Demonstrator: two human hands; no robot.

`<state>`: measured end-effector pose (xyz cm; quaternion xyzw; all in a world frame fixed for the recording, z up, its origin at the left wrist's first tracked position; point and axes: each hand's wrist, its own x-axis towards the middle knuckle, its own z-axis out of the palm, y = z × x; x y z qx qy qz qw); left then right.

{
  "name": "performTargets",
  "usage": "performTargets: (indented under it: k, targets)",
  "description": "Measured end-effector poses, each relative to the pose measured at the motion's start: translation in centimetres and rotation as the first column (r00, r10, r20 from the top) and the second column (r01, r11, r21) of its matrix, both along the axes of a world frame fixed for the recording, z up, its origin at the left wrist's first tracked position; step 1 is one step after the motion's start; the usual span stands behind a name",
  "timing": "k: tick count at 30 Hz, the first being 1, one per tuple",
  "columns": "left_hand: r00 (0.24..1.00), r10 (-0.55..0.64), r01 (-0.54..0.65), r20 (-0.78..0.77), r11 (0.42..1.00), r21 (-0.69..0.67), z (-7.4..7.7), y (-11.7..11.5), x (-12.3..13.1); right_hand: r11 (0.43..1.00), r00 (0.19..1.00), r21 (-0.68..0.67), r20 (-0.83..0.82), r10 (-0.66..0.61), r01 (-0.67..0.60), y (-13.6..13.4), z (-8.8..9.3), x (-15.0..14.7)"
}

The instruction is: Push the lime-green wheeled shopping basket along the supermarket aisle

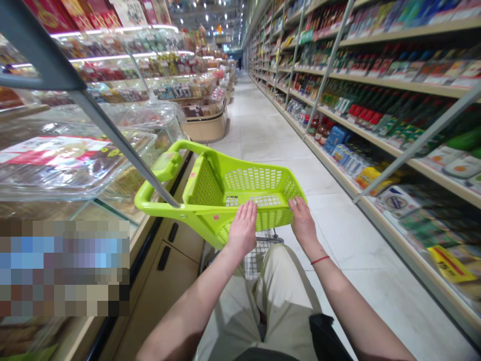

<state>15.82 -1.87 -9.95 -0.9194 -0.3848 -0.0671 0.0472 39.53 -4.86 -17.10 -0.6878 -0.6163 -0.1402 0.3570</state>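
Observation:
A lime-green plastic shopping trolley basket point(210, 185) with mesh walls and a looped handle stands just ahead of me, tilted toward the left. My left hand point(242, 228) lies flat against its near rim, fingers spread and not gripping. My right hand point(302, 220) rests the same way further along that rim, with a thin red cord around its wrist point(319, 260). The basket holds nothing that I can see. Its grey metal trolley frame point(268, 239) shows below it, partly hidden by the basket and my legs.
Long shelves of packaged goods point(376, 95) line the right side of a white tiled aisle point(259, 135). A glass-topped food counter point(67, 160) runs close along the left, with beige cabinet doors below. Further counters stand ahead, and a pixelated patch covers the lower left.

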Motion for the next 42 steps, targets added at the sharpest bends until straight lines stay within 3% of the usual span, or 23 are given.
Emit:
performTargets:
  k: [4,7,12,15,19,28,33,37,42]
  targets:
    - [1.0,0.002,-0.002,0.006,1.0,0.004,-0.1,0.0,0.1,0.998,0.996,0.033,-0.071,-0.055,0.057,0.2,-0.5,1.2]
    - [1.0,0.002,-0.003,0.012,1.0,0.01,-0.2,0.0,0.1,0.997,0.993,0.047,-0.104,-0.053,0.058,0.5,-0.3,-0.4]
    - [1.0,-0.004,0.004,0.014,1.0,0.02,-0.1,-0.2,0.0,0.995,0.994,0.004,-0.051,0.098,-0.098,1.1,0.8,-5.0]
    - [1.0,-0.008,0.008,0.02,1.0,0.028,0.0,-0.2,0.0,0.986,0.986,-0.012,0.001,0.165,-0.165,1.1,1.1,-6.0]
    - [1.0,-0.004,0.004,0.006,1.0,0.025,0.0,-0.3,0.0,0.985,0.984,0.016,0.025,0.174,-0.174,0.5,0.7,-4.1]
    - [1.0,-0.012,0.011,0.029,1.0,0.016,0.3,-0.4,-0.2,0.999,1.0,0.035,-0.018,-0.001,0.002,-0.4,-1.1,2.0]
    - [0.998,-0.022,0.021,0.051,0.999,0.03,0.1,-0.4,-0.2,0.995,0.994,0.066,-0.08,-0.075,0.08,-0.5,-1.8,3.2]
    - [1.0,-0.009,0.009,0.023,1.0,0.009,0.3,-0.4,-0.1,0.994,0.995,0.087,-0.077,-0.065,0.072,-0.4,-1.2,0.8]
    - [1.0,-0.005,0.005,0.016,1.0,-0.001,0.5,-0.5,-0.1,0.991,0.991,0.043,-0.035,0.129,-0.128,0.3,0.3,-3.7]
